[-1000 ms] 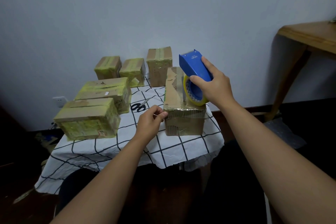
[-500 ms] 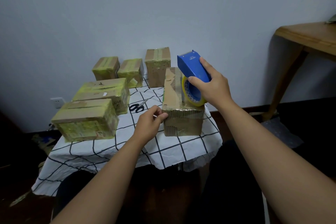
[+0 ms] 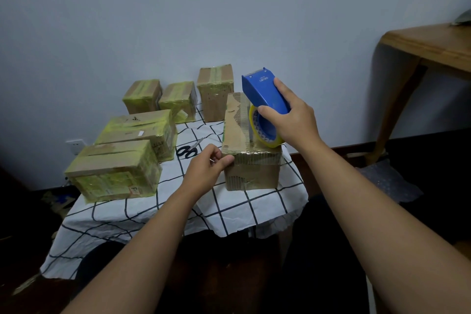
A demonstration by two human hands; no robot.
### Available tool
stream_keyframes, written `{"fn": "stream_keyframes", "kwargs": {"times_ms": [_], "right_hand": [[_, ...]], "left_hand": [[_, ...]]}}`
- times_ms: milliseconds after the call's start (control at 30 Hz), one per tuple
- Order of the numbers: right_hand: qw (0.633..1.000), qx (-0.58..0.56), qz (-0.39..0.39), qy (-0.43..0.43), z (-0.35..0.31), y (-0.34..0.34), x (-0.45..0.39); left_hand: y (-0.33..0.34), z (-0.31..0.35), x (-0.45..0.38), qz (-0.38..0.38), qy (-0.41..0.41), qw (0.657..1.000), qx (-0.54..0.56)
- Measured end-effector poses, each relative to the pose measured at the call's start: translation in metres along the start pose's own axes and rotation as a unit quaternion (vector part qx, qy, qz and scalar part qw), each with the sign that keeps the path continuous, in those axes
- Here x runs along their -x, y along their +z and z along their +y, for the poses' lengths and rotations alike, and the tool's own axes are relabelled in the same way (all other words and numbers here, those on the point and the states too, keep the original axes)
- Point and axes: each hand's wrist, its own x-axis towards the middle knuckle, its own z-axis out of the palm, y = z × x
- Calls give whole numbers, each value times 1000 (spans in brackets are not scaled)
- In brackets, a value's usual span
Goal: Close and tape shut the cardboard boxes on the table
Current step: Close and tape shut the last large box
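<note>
A brown cardboard box [image 3: 237, 132] with closed flaps stands on the right part of the checked tablecloth [image 3: 254, 206]. My right hand [image 3: 293, 120] grips a blue tape dispenser [image 3: 265, 92], whose yellow tape roll [image 3: 270, 141] rests on the box's top near the front edge. A shiny strip of tape runs along the top and over the front face. My left hand [image 3: 206, 171] has curled fingers, and its thumb presses the box's near left top corner.
Several boxes wrapped in yellowish tape stand to the left and behind: two large ones [image 3: 114, 171] [image 3: 137, 130] and three small ones at the wall [image 3: 178, 97]. Black scissors [image 3: 188, 150] lie between them and the box. A wooden table [image 3: 433, 43] stands at the right.
Both hands and the dispenser keep their places on the box. Only the view has drifted slightly.
</note>
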Motion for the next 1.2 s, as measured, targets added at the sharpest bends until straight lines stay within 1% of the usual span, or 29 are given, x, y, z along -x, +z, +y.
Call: {"fn": "stream_keyframes", "kwargs": {"times_ms": [100, 233, 367, 600, 700, 767, 900, 1000, 1100, 1200], "right_hand": [[1000, 4, 0, 1, 0, 0, 0], [1000, 0, 1, 4, 0, 0, 1], [1000, 2, 3, 6, 0, 0, 1], [1000, 1, 3, 8, -2, 1, 2], [1000, -1, 2, 8, -1, 1, 2], [1000, 1, 1, 7, -1, 1, 2], [1000, -3, 1, 9, -2, 1, 3], [1000, 1, 1, 5, -2, 0, 3], [1000, 2, 3, 7, -2, 0, 3], [1000, 4, 1, 7, -2, 1, 3]], "left_hand": [[0, 3, 2, -10, -6, 1000, -9], [2, 4, -3, 21, -11, 999, -27], [3, 5, -1, 29, -3, 999, -30], [2, 3, 0, 14, 16, 999, -44], [2, 1, 2, 4, 19, 997, -69], [2, 1, 2, 3, 18, 997, -72], [3, 1, 1, -29, 10, 994, -106], [3, 5, 2, -33, -10, 996, -83], [7, 16, 1, -4, -37, 997, -68], [12, 26, -2, 34, -48, 993, -98]]}}
